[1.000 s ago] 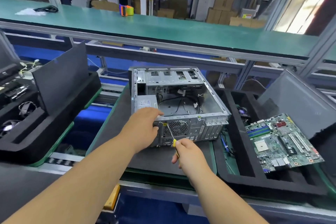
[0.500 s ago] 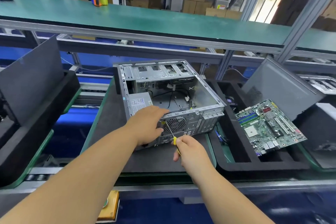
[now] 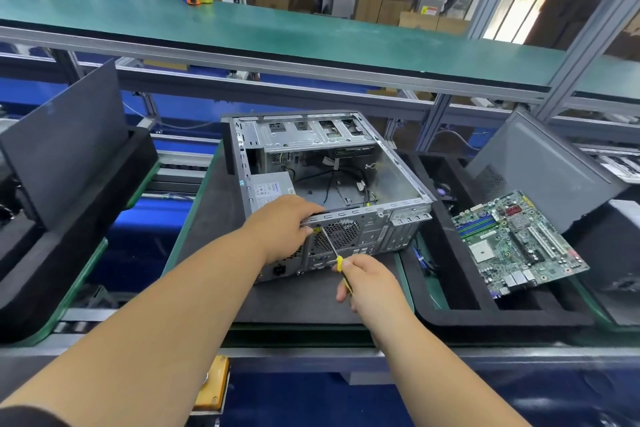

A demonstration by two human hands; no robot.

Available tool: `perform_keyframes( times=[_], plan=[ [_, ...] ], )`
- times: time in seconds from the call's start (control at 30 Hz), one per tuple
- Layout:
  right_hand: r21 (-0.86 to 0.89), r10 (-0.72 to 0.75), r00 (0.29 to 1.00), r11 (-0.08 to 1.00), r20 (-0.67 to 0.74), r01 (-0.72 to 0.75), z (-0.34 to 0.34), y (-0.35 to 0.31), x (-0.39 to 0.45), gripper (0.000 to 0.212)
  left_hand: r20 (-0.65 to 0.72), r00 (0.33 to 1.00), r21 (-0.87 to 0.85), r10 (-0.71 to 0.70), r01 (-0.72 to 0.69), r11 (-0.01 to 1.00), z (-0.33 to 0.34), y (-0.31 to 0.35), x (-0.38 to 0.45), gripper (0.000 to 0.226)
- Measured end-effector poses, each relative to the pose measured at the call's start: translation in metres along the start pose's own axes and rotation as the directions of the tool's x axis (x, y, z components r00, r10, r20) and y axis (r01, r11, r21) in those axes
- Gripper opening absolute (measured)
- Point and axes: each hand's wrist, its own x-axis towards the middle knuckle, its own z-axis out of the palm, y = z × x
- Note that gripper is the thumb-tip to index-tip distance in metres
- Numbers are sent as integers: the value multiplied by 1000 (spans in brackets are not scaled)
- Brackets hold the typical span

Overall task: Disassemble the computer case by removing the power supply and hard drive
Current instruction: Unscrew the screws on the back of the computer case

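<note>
Yellow-handled screwdriver (image 3: 337,262) pinched in right hand (image 3: 370,282), tip at a screw on computer case (image 3: 398,218) rear panel, near left. Left hand (image 3: 282,227) curled over the rear top edge, bracing. Power supply (image 3: 272,189) seated inside, left side. Best kept square to the screw, pressed firmly, turned slowly, case held steady on the dark surface (image 3: 214,218).

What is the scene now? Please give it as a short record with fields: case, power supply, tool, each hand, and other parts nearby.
case: computer case lies open on the dark mat
power supply: power supply sits inside the case, near left corner
tool: screwdriver, tip at the case's rear panel
left hand: left hand grips the rear edge of the case
right hand: right hand holds the screwdriver handle
nearby: motherboard rests in the black tray to the right
</note>
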Motion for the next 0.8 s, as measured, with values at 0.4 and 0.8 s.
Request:
perform_keyframes(
  times=[0.4,0.8],
  plan=[
    [8,11,1000,1000,15,-11,3,0,3,24,-28,999,12,-17,18,1000,3,0,0,41],
    [106,29,999,994,-16,-28,13,1,3,18,-68,996,3,-61,62,998,6,0,4,33]
  ],
)
